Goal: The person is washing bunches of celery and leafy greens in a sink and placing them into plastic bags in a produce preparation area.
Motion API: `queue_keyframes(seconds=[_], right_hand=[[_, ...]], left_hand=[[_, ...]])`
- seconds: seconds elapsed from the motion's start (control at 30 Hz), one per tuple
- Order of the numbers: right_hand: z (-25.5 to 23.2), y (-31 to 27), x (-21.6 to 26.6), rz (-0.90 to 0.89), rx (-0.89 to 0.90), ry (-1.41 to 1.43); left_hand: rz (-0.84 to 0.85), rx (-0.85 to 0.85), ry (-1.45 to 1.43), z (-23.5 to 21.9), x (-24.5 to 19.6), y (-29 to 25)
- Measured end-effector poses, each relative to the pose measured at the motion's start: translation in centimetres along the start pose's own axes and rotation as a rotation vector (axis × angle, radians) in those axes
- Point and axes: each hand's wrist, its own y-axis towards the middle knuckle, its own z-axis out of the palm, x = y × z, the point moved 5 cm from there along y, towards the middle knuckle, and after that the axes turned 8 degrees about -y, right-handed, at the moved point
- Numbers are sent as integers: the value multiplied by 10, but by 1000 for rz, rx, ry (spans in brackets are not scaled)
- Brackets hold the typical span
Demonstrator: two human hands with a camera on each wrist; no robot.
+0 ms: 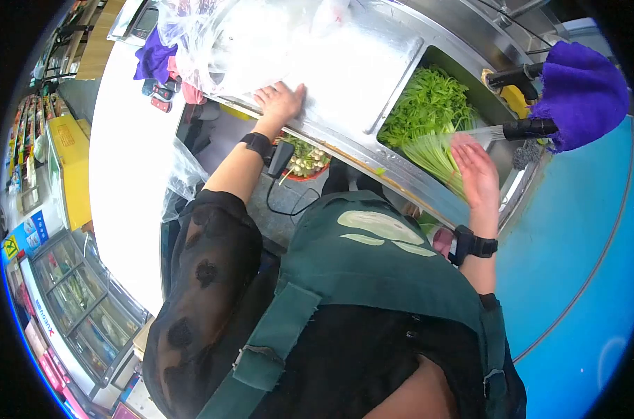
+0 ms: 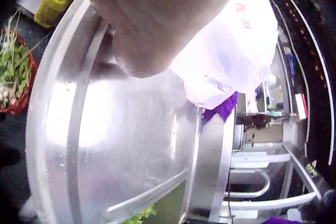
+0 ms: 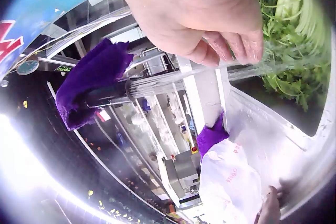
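My left hand (image 1: 281, 103) rests on the steel counter (image 1: 331, 91) near its front edge, fingers loosely spread, holding nothing. In the left wrist view that hand (image 2: 157, 19) is beside a white plastic bag (image 2: 236, 45). A bunch of leafy celery (image 1: 429, 112) lies in the sink (image 1: 495, 98), leaves toward the back and pale stalks toward me. Over the stalks, my right hand (image 1: 476, 171) has its fingertips in the water (image 1: 481, 133) from the black tap (image 1: 530, 128). The right wrist view shows those fingers (image 3: 252, 45) lightly bent with nothing gripped, beside the celery.
A purple cloth (image 1: 586, 98) hangs over the tap. Clear plastic bags (image 1: 219, 42) cover the counter's left part. Below the counter's front edge stands a red basket (image 1: 306, 177) of white-bulbed greens. A steel scrubber (image 1: 525, 155) lies at the sink's right corner.
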Motion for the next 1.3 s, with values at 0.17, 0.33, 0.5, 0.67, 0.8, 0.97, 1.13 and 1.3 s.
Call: queue_keyframes(seconds=[0.17,0.33,0.5,0.67,0.8,0.97,1.13,1.3], right_hand=[[35,-1,8,14,58,-66],[33,-5,20,-9,48,-63],[10,-10,12,-33,9,-32],[16,-7,0,-31,29,8],[29,-2,10,-19,55,9],[45,-2,26,-44,102,-33],[62,-5,13,-12,255,-405],[73,-3,-75,67,574,-912]], left_hand=[[733,263,107,78,-132,-96],[1235,176,-95,104,-195,-155],[814,-158,17,63,-162,-60],[1266,229,174,86,-181,-112],[1267,432,-386,115,-200,-148],[499,812,-998,96,-204,-106],[525,949,-1092,62,-200,-111],[769,569,-278,68,-144,-97]])
